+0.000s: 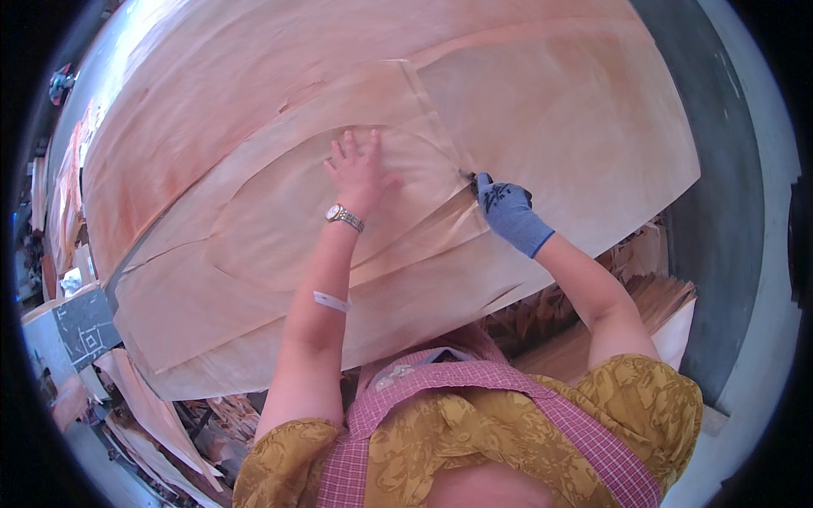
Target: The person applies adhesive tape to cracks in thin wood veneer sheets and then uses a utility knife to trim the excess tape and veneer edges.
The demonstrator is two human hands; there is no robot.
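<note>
Thin, pinkish-tan sheets that look like wood veneer (542, 110) lie in layers in front of me. My left hand (356, 173), bare and with a watch at the wrist, presses flat with spread fingers on an oval-outlined piece of veneer (279, 203). To its right, my right hand (506, 212) wears a blue knit glove with dark markings. Its fingers close around a small dark tool (468, 178), whose tip is at the right edge of that oval piece. Most of the tool is hidden by the glove. Below the tip the veneer is creased, with narrow overlapping edges.
Veneer scraps (542, 326) are heaped under the near edge of the sheets. A stack of sheets (648, 309) stands at the lower right. More loose strips (152, 406) and a dark board with pale markings (87, 326) are at the left. Grey floor (711, 237) runs along the right.
</note>
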